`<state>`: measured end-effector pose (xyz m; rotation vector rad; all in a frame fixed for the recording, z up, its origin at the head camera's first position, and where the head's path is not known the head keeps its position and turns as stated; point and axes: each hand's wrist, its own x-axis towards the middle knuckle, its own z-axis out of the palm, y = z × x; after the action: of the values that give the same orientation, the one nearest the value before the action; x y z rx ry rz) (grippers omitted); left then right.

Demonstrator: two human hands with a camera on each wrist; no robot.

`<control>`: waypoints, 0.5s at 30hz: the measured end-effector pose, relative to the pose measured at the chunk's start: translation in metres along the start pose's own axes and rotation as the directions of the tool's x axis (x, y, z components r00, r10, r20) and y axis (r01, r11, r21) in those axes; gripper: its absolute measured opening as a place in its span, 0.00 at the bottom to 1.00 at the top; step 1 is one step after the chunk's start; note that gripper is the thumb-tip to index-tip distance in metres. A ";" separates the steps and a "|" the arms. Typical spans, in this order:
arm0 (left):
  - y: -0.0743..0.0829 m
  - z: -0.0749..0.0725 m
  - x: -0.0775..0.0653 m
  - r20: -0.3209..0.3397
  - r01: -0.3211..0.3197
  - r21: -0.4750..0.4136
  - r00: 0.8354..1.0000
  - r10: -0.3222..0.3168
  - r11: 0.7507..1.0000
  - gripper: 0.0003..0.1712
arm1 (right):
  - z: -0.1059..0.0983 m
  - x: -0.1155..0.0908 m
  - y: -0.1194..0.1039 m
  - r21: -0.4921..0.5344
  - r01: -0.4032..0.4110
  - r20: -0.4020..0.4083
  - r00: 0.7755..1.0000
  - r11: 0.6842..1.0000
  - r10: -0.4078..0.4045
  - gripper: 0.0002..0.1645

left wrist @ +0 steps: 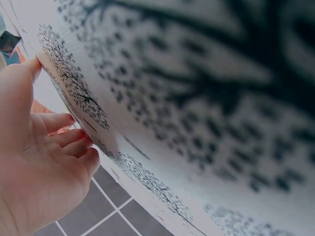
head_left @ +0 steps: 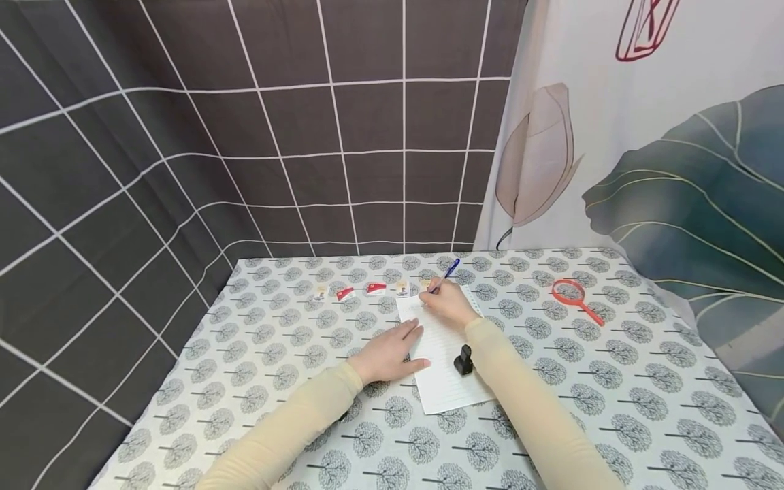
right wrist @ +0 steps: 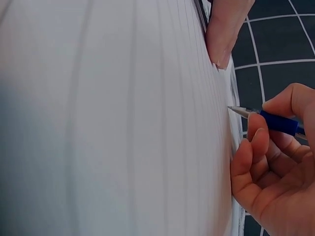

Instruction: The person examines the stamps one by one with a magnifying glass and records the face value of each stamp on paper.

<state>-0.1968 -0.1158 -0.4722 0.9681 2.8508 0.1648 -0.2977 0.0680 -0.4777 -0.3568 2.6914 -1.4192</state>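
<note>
A blue pen is pinched in my right hand, tilted with its top end up and to the right. In the right wrist view the pen's metal tip meets the lined sheet of paper near its far end. My left hand lies with fingers extended at the paper's left edge, its thumb and fingertips on the sheet. The left wrist view shows the underside of that left hand against the tree-print cloth.
Several small cards line the back of the table, among them a red and white card and another red and white card. A red magnifying glass lies to the right. Dark checked curtain stands behind the tree-print tablecloth.
</note>
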 end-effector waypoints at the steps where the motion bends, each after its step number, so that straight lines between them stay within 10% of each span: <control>1: 0.000 0.000 0.000 0.001 0.000 0.000 1.000 0.000 1.000 0.45 | 0.000 0.000 0.000 -0.002 0.001 0.001 1.000 1.000 -0.001 0.10; 15: 0.003 -0.004 -0.001 0.024 0.017 -0.014 1.000 -0.017 1.000 0.46 | -0.002 0.003 0.003 -0.020 -0.002 0.006 1.000 1.000 0.002 0.13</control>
<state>-0.1948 -0.1145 -0.4677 0.9366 2.8313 0.1698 -0.3015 0.0708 -0.4790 -0.3585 2.7025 -1.3892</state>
